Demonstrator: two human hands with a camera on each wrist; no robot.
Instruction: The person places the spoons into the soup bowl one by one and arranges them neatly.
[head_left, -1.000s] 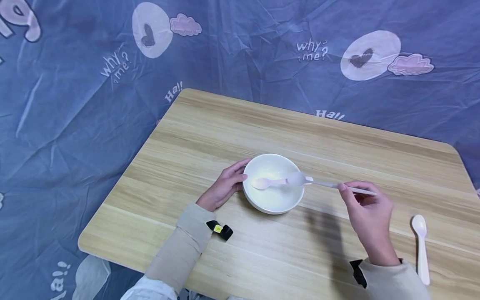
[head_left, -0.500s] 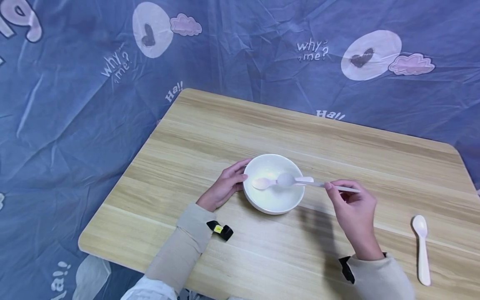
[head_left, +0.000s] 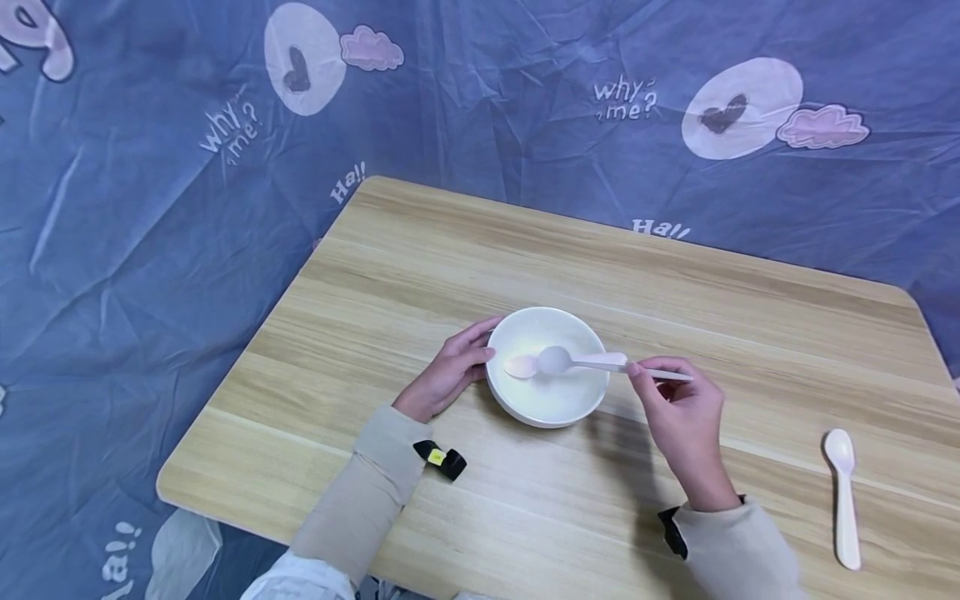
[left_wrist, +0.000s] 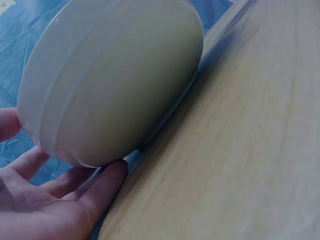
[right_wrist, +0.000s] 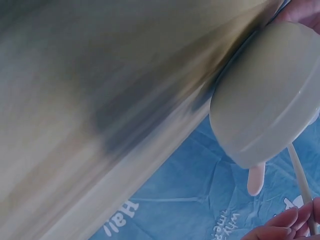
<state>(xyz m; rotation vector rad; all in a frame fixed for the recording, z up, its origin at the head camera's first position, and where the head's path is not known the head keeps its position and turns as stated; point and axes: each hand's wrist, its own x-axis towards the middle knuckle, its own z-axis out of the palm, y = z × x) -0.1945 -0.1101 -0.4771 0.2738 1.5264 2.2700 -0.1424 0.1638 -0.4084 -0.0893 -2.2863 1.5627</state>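
Note:
A white bowl (head_left: 546, 407) stands on the wooden table, with my left hand (head_left: 448, 372) gripping its left side. In the left wrist view the thumb is at the bowl's rim and the fingers (left_wrist: 102, 187) lie against its lower side. My right hand (head_left: 684, 415) pinches the handle of a pale spoon (head_left: 555, 360), whose head is over the bowl's inside. A pinkish-white spoon (head_left: 519, 367) lies in the bowl, its handle passing over the right rim and partly hidden by the held spoon. I cannot tell whether the two spoons touch.
Another white spoon (head_left: 845, 500) lies on the table (head_left: 637, 275) at the right, head pointing away from me. A blue printed cloth (head_left: 510, 108) hangs behind and to the left of the table. The table's front edge runs below my left forearm.
My right hand has moved left with its spoon, bringing the spoon's head from the bowl's right rim to over the middle. The left hand and bowl have stayed in place.

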